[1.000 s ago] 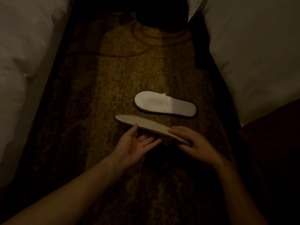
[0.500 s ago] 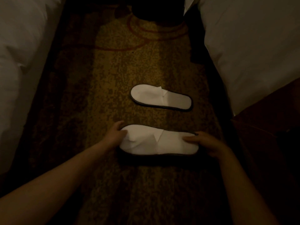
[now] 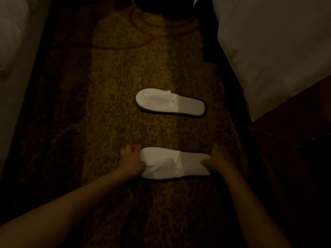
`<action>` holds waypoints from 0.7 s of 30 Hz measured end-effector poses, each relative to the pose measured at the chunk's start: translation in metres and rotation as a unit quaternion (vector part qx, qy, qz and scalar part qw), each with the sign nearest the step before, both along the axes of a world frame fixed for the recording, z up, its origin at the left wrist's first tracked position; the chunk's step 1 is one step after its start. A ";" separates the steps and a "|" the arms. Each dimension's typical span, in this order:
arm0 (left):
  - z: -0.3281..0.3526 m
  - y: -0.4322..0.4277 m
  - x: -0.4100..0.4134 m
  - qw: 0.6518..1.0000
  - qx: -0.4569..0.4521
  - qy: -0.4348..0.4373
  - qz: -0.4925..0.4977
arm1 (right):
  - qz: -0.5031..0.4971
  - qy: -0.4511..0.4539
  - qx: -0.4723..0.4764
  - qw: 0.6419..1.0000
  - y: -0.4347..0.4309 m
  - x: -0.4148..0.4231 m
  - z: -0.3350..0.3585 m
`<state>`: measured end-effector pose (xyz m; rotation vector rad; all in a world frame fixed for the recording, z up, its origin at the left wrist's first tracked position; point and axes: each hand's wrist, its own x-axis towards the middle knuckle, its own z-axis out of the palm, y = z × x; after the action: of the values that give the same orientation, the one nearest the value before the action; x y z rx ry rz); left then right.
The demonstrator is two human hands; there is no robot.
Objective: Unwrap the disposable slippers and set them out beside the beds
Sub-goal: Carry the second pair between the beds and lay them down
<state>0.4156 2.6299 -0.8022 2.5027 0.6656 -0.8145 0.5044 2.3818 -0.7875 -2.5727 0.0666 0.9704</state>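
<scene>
A flat white disposable slipper with a thin dark sole edge [image 3: 174,162] is lying on the mottled gold-and-brown patterned carpet [image 3: 111,113], and the person is steadying it at both ends: the left hand [image 3: 131,161] is curling loosely against the rounded end on the left, fingers bent and narrow, while the right hand [image 3: 217,161] is resting its fingertips on the opposite end, pressing rather than gripping. Holding both ends at once is probably a way of squaring it up, since a second matching white slipper [image 3: 170,102] is already sitting farther up the carpet, pointing the same way and well apart from the near one. Both are lying crosswise in the aisle between the white-covered bed on the left [image 3: 14,42] and the white-covered bed on the right [image 3: 277,47], so a guest stepping down could reach them. No wrapper is showing, and the pair is looking nearly set out, with only the spacing perhaps left to tidy
</scene>
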 end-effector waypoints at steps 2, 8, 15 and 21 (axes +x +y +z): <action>0.002 0.001 0.002 1.000 -0.008 0.001 0.013 | 0.004 0.024 0.015 1.000 -0.003 0.004 0.002; 0.023 0.043 0.079 0.984 -0.069 -0.136 0.091 | -0.121 -0.147 0.134 0.973 0.009 0.056 0.015; 0.022 0.071 0.169 0.968 -0.161 -0.154 0.112 | -0.162 -0.094 0.163 0.969 0.050 0.114 -0.009; -0.004 0.063 0.180 0.985 -0.109 -0.082 0.109 | -0.122 -0.102 0.133 0.978 0.054 0.124 -0.021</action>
<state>0.5959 2.6926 -0.8065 2.2237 0.7346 -0.5625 0.6282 2.4358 -0.8085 -2.3347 0.1800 0.5784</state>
